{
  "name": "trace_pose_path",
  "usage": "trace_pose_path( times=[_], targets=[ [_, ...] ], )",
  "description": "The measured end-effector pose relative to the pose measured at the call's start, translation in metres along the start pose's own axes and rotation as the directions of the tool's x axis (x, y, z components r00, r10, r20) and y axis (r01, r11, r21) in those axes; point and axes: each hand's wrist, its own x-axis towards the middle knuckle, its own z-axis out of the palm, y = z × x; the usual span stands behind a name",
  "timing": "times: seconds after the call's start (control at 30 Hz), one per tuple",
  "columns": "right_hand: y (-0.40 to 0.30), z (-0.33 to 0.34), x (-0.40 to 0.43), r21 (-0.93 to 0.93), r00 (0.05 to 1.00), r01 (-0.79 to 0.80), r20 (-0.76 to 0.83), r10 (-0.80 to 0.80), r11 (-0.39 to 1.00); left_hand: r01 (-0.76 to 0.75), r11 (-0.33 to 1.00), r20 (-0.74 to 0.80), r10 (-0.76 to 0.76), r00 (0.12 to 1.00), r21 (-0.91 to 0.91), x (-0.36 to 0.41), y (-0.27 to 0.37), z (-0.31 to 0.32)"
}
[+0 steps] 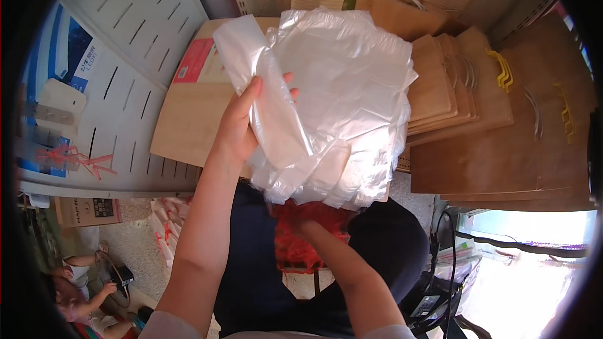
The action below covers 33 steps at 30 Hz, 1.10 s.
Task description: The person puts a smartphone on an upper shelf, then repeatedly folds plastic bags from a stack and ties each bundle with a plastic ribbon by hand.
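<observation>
My left hand (247, 115) grips a folded, translucent plastic bag (278, 103), its thumb on top and fingertips showing at the far side. Under it spreads a wide stack of similar clear plastic bags (344, 75), lying on a wooden board or box (188, 117). My right hand (301, 226) reaches below the stack's near edge, between the knees, into a bundle of red plastic ties (297, 254). It is blurred and its fingers are partly hidden, so what it holds does not show.
Brown boards or bags with handles (471, 155) stand at the right. A white slotted panel (127, 56) rises at the left. Bundled bags with red ties (167, 226) lie on the floor. Another person (85, 296) is at the lower left, holding a small black object. Black cables (452, 263) hang lower right.
</observation>
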Motion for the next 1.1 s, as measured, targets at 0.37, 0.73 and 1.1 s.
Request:
trace_pose_path(
  times=[0.37, 0.73, 1.1],
  targets=[
    [0.021, -0.296, -0.346, 0.697, 0.659, 0.572, -0.705, 0.263, 0.433, 0.039, 0.962, 0.168, 0.007, 0.986, -0.271, -0.022, 0.016, -0.003],
    [0.053, -0.292, -0.347, 0.592, 0.588, 0.792, -0.674, 0.447, -0.15, 0.38, 0.922, 0.187, -0.388, 0.903, 0.074, -0.013, -0.024, 0.026],
    [0.067, -0.279, -0.377, 0.433, 0.435, 0.885, -0.642, 0.631, -0.169, 0.331, 0.942, -0.081, -0.335, 0.939, -0.055, -0.003, -0.008, 0.0]
  ],
)
